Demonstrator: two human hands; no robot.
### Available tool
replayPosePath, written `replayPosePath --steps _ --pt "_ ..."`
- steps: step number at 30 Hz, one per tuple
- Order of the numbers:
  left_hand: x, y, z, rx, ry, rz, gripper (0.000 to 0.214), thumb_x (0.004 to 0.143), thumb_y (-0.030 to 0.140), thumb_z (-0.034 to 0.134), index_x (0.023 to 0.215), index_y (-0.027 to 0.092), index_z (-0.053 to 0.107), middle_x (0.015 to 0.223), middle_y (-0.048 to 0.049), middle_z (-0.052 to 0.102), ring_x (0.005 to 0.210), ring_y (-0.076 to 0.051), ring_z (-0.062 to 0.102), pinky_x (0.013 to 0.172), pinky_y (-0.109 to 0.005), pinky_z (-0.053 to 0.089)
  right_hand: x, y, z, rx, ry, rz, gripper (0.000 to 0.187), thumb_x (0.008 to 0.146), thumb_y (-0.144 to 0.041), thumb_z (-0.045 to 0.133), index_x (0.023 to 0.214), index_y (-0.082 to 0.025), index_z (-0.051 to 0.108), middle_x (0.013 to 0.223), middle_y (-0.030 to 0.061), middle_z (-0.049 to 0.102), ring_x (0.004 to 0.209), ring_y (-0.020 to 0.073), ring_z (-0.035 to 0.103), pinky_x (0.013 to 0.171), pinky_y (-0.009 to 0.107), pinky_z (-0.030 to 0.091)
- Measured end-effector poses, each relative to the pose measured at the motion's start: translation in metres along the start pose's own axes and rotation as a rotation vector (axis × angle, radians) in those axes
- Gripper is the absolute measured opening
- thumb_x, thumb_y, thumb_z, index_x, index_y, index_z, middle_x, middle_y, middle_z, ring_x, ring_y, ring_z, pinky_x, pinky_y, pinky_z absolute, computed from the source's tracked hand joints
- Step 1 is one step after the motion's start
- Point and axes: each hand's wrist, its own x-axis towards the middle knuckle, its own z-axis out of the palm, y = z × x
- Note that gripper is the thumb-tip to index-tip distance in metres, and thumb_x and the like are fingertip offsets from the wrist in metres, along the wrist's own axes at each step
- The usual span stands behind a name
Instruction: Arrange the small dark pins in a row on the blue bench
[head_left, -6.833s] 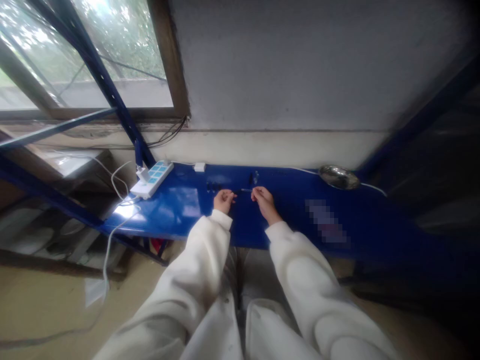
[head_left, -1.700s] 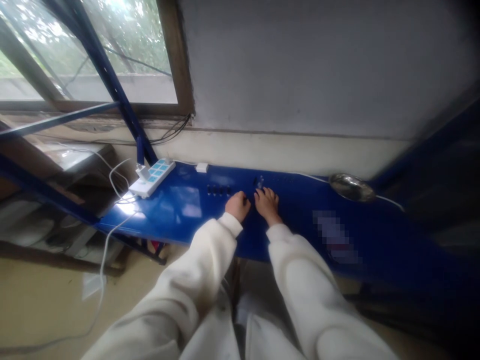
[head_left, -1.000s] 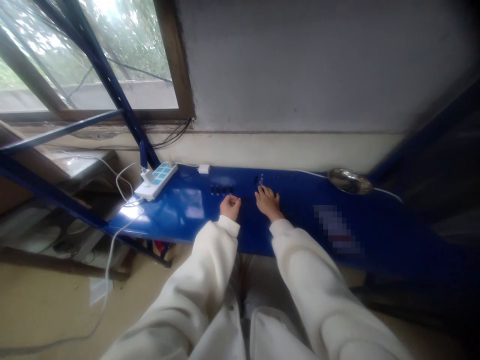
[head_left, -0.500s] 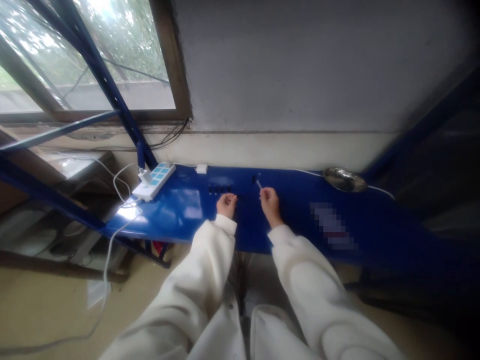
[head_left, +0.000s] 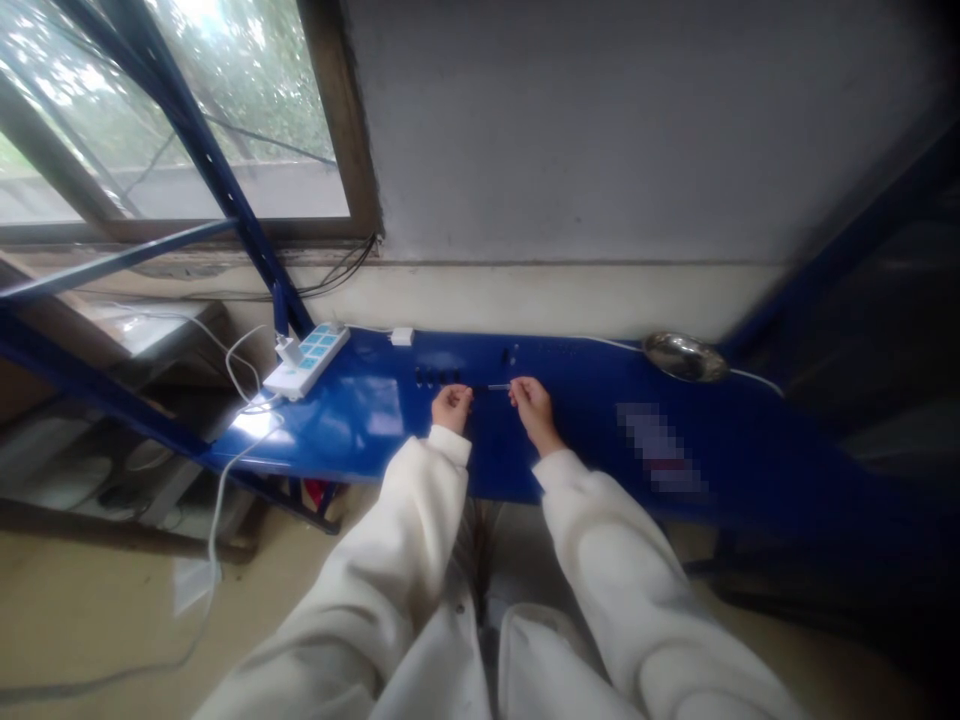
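Between my two hands a thin, pale, see-through stick lies level above the blue table. The fingertips of my right hand pinch its right end. My left hand is closed in a pinch on a small dark piece that meets the stick's left end; the join is too small to make out. Several short dark pieces stand in a row just behind my left hand. Farther back, another small dark piece sits beside a tiny clear bit.
On the blue table, a white power strip with a plug is at the left. A white adapter lies at the back edge. A shiny metal lamp head with a white cable stands at the right, behind a blurred-out patch.
My right hand has turned the stick from pointing up and away to lying level, its end now at the dark piece in my left hand. The left hand has hardly moved.
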Motion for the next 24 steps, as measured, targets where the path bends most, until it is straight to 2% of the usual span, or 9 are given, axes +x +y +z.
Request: replayPosePath --steps 10,17,24 --pt "-0.0014 -0.0074 0.0004 0.146 -0.177 0.028 0.025 0.058 0.032 0.065 0.072 0.012 0.06 0.055 -0.0004 0.056 0.045 -0.006 0.047 0.044 -0.019 0.041 -0.0022 -0.0029 0.0019 -0.011 -0.146 -0.006 0.028 0.072 -0.043 0.05 0.078 -0.016 0.052 0.061 -0.0014 0.054 0.051 0.0082 0.048 0.052 0.023 0.041" --pt "-0.0016 -0.003 -0.0003 0.077 -0.148 0.045 0.026 0.061 0.031 0.063 0.078 0.013 0.058 0.063 -0.0014 0.058 0.044 -0.006 0.049 0.042 -0.019 0.042 -0.004 -0.0046 0.0022 -0.073 -0.248 -0.031 0.028 0.072 -0.043 0.05 0.079 -0.016 0.053 0.065 0.0006 0.057 0.054 0.0094 0.051 0.055 0.025 0.043" --pt "-0.002 0.0007 -0.0018 0.044 -0.119 0.089 0.032 0.063 0.035 0.062 0.088 0.014 0.059 0.075 -0.0037 0.06 0.042 -0.005 0.049 0.04 -0.019 0.042 -0.0058 0.0018 0.0053 -0.171 -0.332 -0.105 0.021 0.072 -0.035 0.051 0.084 -0.017 0.056 0.071 0.0019 0.061 0.066 0.0125 0.057 0.066 0.029 0.046"
